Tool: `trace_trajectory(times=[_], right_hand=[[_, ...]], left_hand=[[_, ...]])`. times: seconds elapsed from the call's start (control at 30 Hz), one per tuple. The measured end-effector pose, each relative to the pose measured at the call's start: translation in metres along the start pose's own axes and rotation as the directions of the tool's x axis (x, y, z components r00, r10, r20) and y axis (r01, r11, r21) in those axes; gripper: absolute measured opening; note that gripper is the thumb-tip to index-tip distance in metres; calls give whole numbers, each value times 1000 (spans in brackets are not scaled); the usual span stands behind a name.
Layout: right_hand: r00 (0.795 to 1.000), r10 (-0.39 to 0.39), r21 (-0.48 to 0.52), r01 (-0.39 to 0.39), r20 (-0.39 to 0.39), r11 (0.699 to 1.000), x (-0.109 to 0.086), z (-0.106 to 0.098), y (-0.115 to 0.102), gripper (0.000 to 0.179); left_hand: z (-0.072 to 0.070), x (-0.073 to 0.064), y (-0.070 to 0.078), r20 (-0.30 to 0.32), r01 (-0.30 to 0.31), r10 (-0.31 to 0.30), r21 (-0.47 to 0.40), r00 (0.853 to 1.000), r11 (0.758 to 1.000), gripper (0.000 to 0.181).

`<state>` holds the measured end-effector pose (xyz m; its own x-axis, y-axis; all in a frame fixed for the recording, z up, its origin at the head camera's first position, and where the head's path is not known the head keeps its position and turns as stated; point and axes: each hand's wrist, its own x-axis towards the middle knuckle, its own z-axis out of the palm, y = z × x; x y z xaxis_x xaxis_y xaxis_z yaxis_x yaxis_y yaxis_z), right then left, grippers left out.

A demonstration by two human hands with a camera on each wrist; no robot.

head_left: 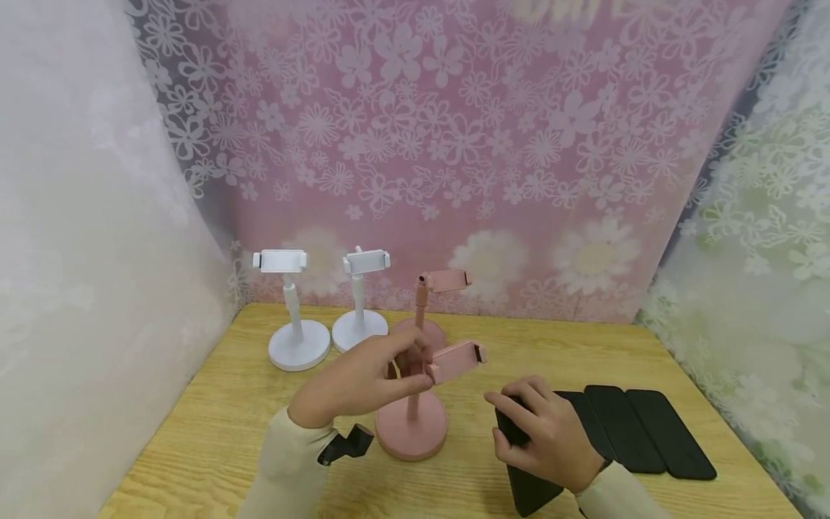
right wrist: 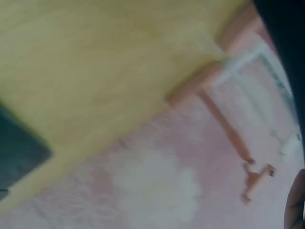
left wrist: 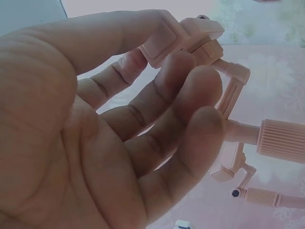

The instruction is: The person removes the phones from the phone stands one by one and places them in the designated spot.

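Observation:
My left hand [head_left: 363, 375] pinches the near end of the clamp [head_left: 456, 362] on a pink phone stand [head_left: 411, 436]. In the left wrist view, the thumb and fingertips meet at the edge of that clamp [left wrist: 164, 40], and the other fingers curl close to the stand's arm. On the right, my right hand [head_left: 551, 436] grips a black smartphone [head_left: 532, 491], which is tilted up over the table. The right wrist view is blurred; the phone's dark edge [right wrist: 286, 52] runs down its right side and a bit of finger [right wrist: 295, 202] shows below.
Behind the near stand is a second pink phone stand [head_left: 447, 280]. Two white phone stands, one at left [head_left: 300, 346] and one beside it [head_left: 359, 328], stand farther back. Several black phones [head_left: 625, 429] lie side by side at right on the wooden table [head_left: 214, 404]. Floral curtains [head_left: 415, 144] enclose it.

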<state>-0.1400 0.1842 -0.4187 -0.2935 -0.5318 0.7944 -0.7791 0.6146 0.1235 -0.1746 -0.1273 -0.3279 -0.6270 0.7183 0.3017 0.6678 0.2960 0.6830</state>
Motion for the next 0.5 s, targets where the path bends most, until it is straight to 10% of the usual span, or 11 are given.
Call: trace_trajectory(times=[0.27,0.5], right_hand=[[970,33,-31,-27,242,999,-27,14,24,41],[893,99,-30,-95,440,995,-36,36,34,37]], left_hand=[[-1,1,0,15,19,-19,-16,1000,1000,18],[2,1,-1,27,27,-26,-35,999,999,19]])
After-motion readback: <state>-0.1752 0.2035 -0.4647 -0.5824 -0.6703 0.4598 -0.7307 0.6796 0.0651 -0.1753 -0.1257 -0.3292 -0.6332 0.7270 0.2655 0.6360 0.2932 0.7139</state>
